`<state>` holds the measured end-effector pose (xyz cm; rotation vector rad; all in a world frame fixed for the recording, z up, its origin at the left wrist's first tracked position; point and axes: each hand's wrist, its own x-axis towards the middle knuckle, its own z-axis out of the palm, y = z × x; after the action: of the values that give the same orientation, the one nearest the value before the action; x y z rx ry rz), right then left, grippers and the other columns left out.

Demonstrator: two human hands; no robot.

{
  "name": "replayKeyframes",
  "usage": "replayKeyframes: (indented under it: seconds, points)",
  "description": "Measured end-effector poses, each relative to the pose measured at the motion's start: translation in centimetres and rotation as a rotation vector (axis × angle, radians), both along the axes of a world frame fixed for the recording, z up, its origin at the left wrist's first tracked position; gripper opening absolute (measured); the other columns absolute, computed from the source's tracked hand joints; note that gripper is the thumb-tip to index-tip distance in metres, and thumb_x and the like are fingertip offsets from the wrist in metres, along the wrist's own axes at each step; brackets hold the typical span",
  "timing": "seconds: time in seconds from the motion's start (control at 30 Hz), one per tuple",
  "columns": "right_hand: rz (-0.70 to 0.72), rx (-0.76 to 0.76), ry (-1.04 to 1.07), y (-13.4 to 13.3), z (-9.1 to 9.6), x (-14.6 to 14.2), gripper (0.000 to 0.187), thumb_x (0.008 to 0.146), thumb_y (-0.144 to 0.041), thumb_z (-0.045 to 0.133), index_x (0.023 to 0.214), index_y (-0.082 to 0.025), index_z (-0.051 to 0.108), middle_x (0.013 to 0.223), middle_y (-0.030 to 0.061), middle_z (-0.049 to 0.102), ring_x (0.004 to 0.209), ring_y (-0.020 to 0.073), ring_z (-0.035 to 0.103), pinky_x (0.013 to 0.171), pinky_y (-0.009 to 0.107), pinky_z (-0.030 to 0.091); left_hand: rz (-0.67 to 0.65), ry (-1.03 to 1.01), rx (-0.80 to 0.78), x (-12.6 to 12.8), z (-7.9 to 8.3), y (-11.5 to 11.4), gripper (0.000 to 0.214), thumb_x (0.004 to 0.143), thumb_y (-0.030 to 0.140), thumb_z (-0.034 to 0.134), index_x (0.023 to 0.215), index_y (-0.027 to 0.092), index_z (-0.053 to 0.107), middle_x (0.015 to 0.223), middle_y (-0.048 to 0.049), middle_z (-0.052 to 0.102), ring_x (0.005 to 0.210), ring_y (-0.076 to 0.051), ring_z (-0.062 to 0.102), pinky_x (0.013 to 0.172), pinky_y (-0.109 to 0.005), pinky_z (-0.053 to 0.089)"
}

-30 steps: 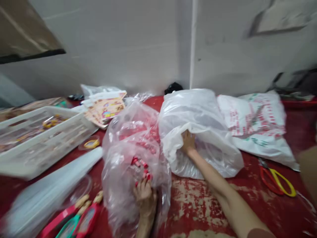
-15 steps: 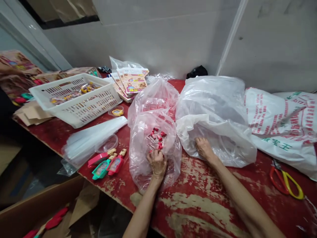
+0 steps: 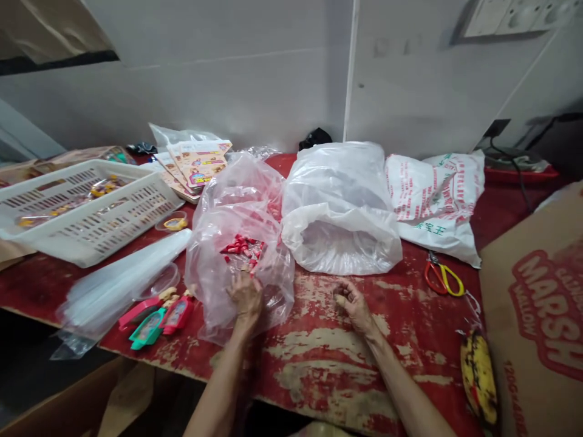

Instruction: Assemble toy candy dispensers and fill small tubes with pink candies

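My left hand [image 3: 246, 294] reaches into the mouth of a clear plastic bag [image 3: 237, 237] that holds several small red pieces [image 3: 241, 247]; its fingers are curled, and what they hold is hidden. My right hand [image 3: 351, 302] rests on the worn red table [image 3: 346, 358] in front of a white plastic bag [image 3: 339, 209], fingers pinched round a small pale thing I cannot name. Left of the clear bag lie pink and teal toy pieces [image 3: 152, 315].
A white slotted basket [image 3: 82, 212] with wrapped items stands at the left, beside a stack of clear sleeves [image 3: 122, 279] and printed cards [image 3: 195, 167]. Scissors [image 3: 439, 276], a printed white sack [image 3: 437, 200], a banana [image 3: 478, 379] and a cardboard box [image 3: 537, 315] are at the right.
My right hand has come out of the white bag and back toward me, closed on a small thing. My left hand stays in the clear bag. The view has shifted right.
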<state>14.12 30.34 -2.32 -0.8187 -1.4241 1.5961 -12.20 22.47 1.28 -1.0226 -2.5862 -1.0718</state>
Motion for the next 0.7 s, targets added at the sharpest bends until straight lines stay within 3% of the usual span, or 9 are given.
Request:
replayKeyframes:
  seconds: [0.13, 0.27, 0.37, 0.5, 0.7]
  points:
    - [-0.01, -0.181, 0.16, -1.3, -0.9, 0.9, 0.035, 0.071, -0.037, 0.064, 0.102, -0.021, 0.056, 0.08, 0.0018, 0.063, 0.067, 0.0164, 0.061, 0.055, 0.027, 0.049, -0.015, -0.155, 0.169, 1.9, 2.2, -2.3, 0.028, 0.085, 0.027, 0.043, 0.11, 0.016, 0.051, 0.088, -0.0075, 0.063, 0.079, -0.02, 0.061, 0.077, -0.036, 0.047]
    - [-0.022, -0.271, 0.272, -2.5, -1.0, 1.3, 0.03, 0.073, -0.038, 0.063, 0.095, -0.022, 0.052, 0.083, 0.0033, 0.063, 0.069, 0.0172, 0.061, 0.061, 0.03, 0.052, -0.265, -0.888, 0.406, 7.3, 3.6, -4.8, 0.031, 0.071, 0.037, 0.068, 0.093, 0.017, 0.06, 0.082, -0.0014, 0.066, 0.066, -0.011, 0.059, 0.066, -0.025, 0.048]
    - [-0.052, -0.273, 0.294, -3.4, -0.5, 1.9, 0.027, 0.075, -0.04, 0.062, 0.092, -0.024, 0.049, 0.084, 0.0024, 0.061, 0.067, 0.0157, 0.059, 0.06, 0.029, 0.051, -0.284, -1.28, 0.464, 11.7, 3.7, -5.8, 0.036, 0.057, 0.032, 0.079, 0.086, 0.016, 0.064, 0.079, -0.002, 0.067, 0.065, -0.012, 0.061, 0.062, -0.023, 0.047]
    - [-0.062, -0.223, 0.234, -4.8, 0.4, 3.4, 0.029, 0.074, -0.039, 0.066, 0.093, -0.024, 0.05, 0.086, 0.0019, 0.06, 0.074, 0.0166, 0.059, 0.067, 0.03, 0.051, -0.302, -1.446, 0.49, 15.2, 3.1, -6.0, 0.04, 0.056, 0.027, 0.082, 0.09, 0.017, 0.064, 0.078, -0.0013, 0.067, 0.064, -0.012, 0.062, 0.061, -0.024, 0.049]
    - [-0.081, -0.172, 0.108, -7.3, 1.3, 5.5, 0.029, 0.076, -0.034, 0.068, 0.1, -0.023, 0.056, 0.095, 0.0033, 0.063, 0.085, 0.0185, 0.061, 0.076, 0.031, 0.051, -0.34, -1.45, 0.493, 16.4, 2.0, -6.1, 0.027, 0.061, 0.026, 0.079, 0.079, 0.015, 0.063, 0.074, 0.0009, 0.065, 0.064, -0.01, 0.061, 0.061, -0.022, 0.048]
